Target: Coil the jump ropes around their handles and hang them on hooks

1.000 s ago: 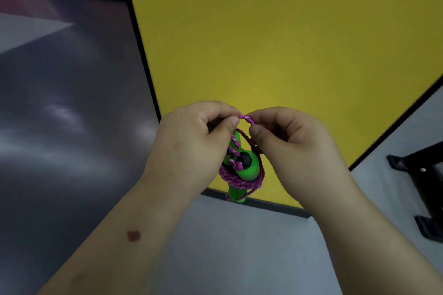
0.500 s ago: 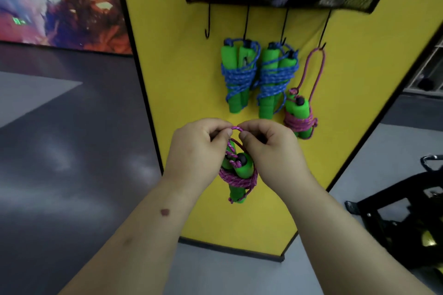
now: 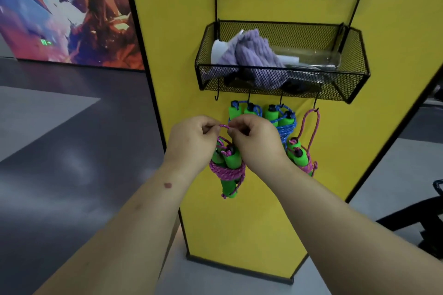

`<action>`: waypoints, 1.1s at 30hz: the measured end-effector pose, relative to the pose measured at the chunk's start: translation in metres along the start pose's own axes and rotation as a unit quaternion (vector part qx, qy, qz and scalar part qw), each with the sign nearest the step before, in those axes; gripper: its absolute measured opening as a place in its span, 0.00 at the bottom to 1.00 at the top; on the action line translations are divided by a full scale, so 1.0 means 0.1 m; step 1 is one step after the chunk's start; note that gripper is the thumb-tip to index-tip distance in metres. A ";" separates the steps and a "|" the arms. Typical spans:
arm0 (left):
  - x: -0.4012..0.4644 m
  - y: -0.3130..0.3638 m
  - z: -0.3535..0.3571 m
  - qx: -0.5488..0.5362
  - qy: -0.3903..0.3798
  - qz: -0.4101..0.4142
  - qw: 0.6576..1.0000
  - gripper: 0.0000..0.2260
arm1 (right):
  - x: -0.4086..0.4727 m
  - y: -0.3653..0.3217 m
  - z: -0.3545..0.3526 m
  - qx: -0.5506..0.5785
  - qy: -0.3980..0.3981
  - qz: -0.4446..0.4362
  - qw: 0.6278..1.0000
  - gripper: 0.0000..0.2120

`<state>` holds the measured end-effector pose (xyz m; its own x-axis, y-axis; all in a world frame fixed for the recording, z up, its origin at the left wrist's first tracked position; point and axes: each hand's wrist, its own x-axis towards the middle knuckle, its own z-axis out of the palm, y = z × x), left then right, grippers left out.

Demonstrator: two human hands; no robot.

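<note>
A pink jump rope (image 3: 227,170) is coiled round its two green handles and hangs below my hands. My left hand (image 3: 191,141) and my right hand (image 3: 254,141) each pinch the small pink loop at its top, held between them. Above and slightly left of the loop is a bare black hook (image 3: 217,95) under the wire basket (image 3: 359,79). Two blue-roped bundles (image 3: 280,120) hang on the middle hooks, partly behind my right hand. Another pink-roped bundle (image 3: 299,155) hangs from the rightmost hook by a long loop.
The basket holds a purple cloth (image 3: 251,55) and is fixed to a yellow panel (image 3: 239,223). A colourful mural (image 3: 64,12) covers the wall at left. Dark gym equipment (image 3: 426,218) stands at the right edge on the grey floor.
My view has tilted upward, bringing the basket, hooks and hanging ropes into sight. Both hands have risen with the pink bundle toward the hooks, still pinching its loop.
</note>
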<state>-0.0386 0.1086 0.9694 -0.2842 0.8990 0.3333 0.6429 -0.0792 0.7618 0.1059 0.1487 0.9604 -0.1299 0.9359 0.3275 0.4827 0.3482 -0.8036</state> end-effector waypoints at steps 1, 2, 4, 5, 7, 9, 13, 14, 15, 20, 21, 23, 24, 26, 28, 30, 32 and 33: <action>0.09 -0.01 -0.02 0.011 0.000 0.003 1.000 0.08 | 0.09 -0.03 0.04 -0.008 0.003 -0.005 1.000 0.06; 0.18 -0.01 -0.03 0.017 0.001 0.005 1.000 0.08 | 0.17 -0.05 0.09 -0.017 0.006 -0.007 1.000 0.06; 0.35 -0.03 -0.05 0.018 0.007 0.007 1.000 0.09 | 0.31 -0.10 0.16 -0.030 0.021 -0.011 0.999 0.06; 0.44 -0.04 -0.05 0.015 0.010 0.011 1.000 0.10 | 0.37 -0.13 0.19 -0.037 0.034 -0.012 0.999 0.06; 0.60 -0.05 -0.05 0.021 0.011 0.019 1.000 0.10 | 0.48 -0.17 0.23 -0.057 0.059 -0.013 0.997 0.07; 0.73 -0.06 -0.03 0.036 0.018 0.021 0.999 0.15 | 0.61 -0.18 0.29 -0.083 0.073 0.002 0.994 0.09; 0.89 -0.04 -0.01 0.020 0.030 -0.002 0.999 0.22 | 0.84 -0.14 0.46 -0.188 0.107 0.015 0.976 0.15; 0.91 -0.04 0.00 0.025 0.031 -0.007 0.999 0.22 | 0.86 -0.14 0.49 -0.208 0.111 0.017 0.972 0.15; 0.94 -0.06 0.02 0.023 0.030 -0.011 0.999 0.21 | 0.88 -0.14 0.50 -0.223 0.113 0.019 0.968 0.15; 1.00 -0.19 0.13 0.004 0.024 -0.016 1.000 0.16 | 0.86 -0.15 0.49 -0.263 0.083 0.046 0.960 0.13; 0.99 -0.20 0.15 0.016 0.020 -0.010 1.000 0.15 | 0.84 -0.17 0.49 -0.269 0.068 0.041 0.960 0.13; 0.99 -0.23 0.18 0.041 0.018 0.006 0.999 0.14 | 0.83 -0.18 0.47 -0.275 0.051 0.028 0.960 0.14; 0.99 -0.24 0.20 0.049 0.024 0.010 0.998 0.15 | 0.82 -0.19 0.47 -0.278 0.047 0.021 0.959 0.14; 0.94 -0.26 0.22 0.062 0.037 0.033 0.997 0.16 | 0.79 -0.20 0.44 -0.277 0.045 0.007 0.960 0.14; 0.86 -0.26 0.24 0.074 0.055 0.069 0.993 0.15 | 0.72 -0.21 0.40 -0.258 0.049 -0.015 0.965 0.12; 0.72 -0.23 0.21 0.068 0.080 0.084 0.991 0.13 | 0.59 -0.24 0.33 -0.232 0.057 -0.043 0.970 0.11; 0.50 -0.23 0.18 0.059 0.097 0.093 0.989 0.13 | 0.39 -0.23 0.23 -0.202 0.069 -0.060 0.975 0.13; 0.41 -0.23 0.16 0.062 0.101 0.105 0.987 0.14 | 0.31 -0.21 0.20 -0.191 0.072 -0.071 0.976 0.13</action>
